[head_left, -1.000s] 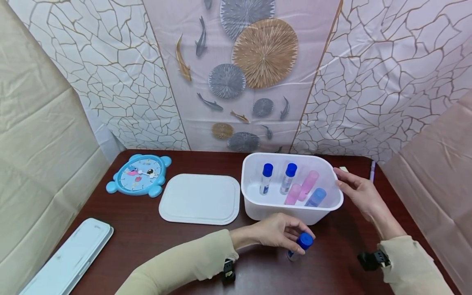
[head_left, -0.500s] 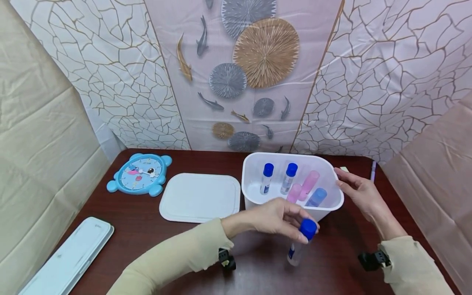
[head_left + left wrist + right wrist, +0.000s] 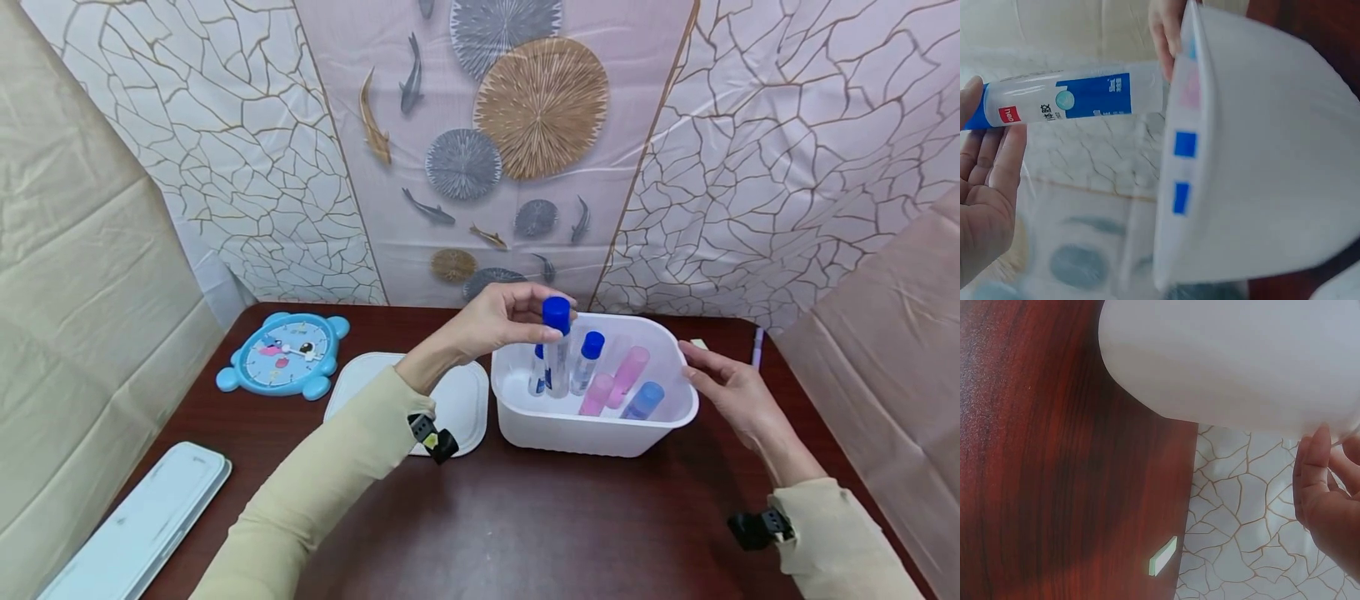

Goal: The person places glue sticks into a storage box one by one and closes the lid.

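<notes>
L hand (image 3: 498, 321) pinches glue stick (image 3: 557, 350) by cap over tub (image 3: 600, 437); R hand (image 3: 731, 392) spread, steadying rim. Risk: cap-only grip slips, stick topples others.

Looks like a staged tabletop booth, not a lived-in room: dark wood-grain table (image 3: 525, 533) boxed in on 3 sides by hung sheeting. Back panel (image 3: 495, 150) is printed vinyl w/ lotus-leaf discs & fish, flanked by white sheets w/ gold crackle lines (image 3: 247, 167); creased beige cloth (image 3: 82, 275) closes off both sides. Props are home/school stationery: kids' blue clock (image 3: 283, 355), white plastic tub (image 3: 600, 433) of glue sticks (image 3: 585, 363), its lid (image 3: 457, 400) flat beside it, pale blue pencil case (image 3: 142, 521) near the front left corner, eraser (image 3: 1162, 555) at the table's far edge by the wall.
</notes>
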